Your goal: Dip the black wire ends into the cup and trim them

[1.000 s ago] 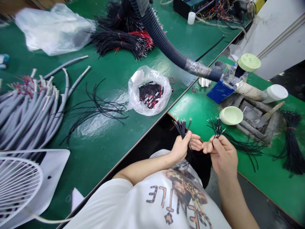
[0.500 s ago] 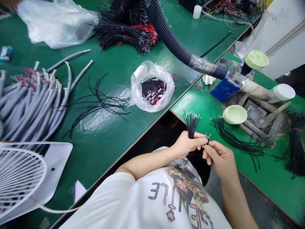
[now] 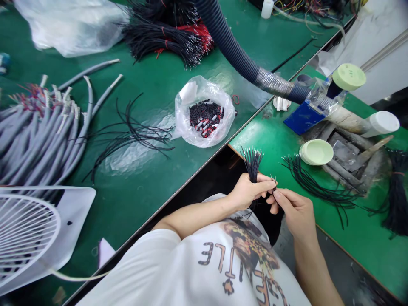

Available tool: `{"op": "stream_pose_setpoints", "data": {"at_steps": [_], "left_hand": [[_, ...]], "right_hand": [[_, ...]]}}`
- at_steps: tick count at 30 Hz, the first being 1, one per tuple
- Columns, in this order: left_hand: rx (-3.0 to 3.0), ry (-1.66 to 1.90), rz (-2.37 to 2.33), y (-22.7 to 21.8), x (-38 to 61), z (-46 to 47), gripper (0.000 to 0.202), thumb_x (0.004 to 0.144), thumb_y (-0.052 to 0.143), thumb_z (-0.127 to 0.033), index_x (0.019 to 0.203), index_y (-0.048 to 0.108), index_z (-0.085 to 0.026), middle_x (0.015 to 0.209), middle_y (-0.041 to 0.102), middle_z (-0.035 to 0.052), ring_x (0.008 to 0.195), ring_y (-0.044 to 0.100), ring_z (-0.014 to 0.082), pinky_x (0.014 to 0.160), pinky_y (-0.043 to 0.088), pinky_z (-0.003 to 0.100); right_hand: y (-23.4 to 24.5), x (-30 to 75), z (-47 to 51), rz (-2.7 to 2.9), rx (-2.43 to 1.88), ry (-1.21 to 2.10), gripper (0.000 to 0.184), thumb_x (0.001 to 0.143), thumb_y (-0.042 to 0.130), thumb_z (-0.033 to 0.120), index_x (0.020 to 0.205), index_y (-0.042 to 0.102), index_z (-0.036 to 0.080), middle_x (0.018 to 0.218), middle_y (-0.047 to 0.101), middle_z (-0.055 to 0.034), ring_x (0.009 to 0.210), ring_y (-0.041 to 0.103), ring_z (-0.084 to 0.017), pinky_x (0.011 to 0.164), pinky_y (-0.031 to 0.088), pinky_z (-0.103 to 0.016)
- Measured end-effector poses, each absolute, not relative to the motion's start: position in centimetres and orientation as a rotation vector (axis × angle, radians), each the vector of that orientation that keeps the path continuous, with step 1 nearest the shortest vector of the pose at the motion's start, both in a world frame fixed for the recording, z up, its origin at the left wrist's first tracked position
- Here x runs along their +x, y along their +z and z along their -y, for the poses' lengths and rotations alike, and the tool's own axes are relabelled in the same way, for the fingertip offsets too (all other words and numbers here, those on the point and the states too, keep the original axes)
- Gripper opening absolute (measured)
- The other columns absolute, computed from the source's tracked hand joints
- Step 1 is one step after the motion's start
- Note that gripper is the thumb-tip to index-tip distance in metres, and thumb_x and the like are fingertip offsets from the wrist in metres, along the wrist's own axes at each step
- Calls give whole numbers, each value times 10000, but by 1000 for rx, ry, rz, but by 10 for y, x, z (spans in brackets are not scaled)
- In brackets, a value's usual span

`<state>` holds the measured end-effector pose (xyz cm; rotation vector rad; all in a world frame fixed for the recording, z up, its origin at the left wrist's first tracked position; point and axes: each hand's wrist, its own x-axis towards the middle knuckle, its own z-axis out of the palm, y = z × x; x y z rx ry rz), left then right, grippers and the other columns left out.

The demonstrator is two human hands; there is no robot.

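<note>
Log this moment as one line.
left hand: grips black wire bundle | right hand: pinches wire ends | nearby: loose wires on green table

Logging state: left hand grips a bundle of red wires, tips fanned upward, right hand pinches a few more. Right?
No: the head view shows the bundle of wires in the left hand is black, not red. The right hand does pinch a few wires.
</note>
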<state>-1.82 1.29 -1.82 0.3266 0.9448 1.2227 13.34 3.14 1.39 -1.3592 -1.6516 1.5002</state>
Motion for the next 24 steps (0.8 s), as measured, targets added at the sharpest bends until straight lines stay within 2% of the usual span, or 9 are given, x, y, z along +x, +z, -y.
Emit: {"op": "stream_pose_setpoints", "data": {"at_steps": [15,24], "left_hand": [[338,1222,-933,-22,-19,-13,380,638,826,-437,771,740,-92,467,526,-18,387,375,37,413,191,208],[359,1257,-913,-15,-18,-14,384,596,848,-442,719,746,-93,498,566,-2,447,468,59,451,309,199]], "right_hand": [[15,129,-32,1648,-1404,1393,231,884,623,306,711,706,177,596,633,-6,517,567,-113,529,471,-234],[14,131,-34,1693,-1408,1371,236,870,631,316,689,700,182,599,630,-6,494,548,-109,497,455,-231]]}}
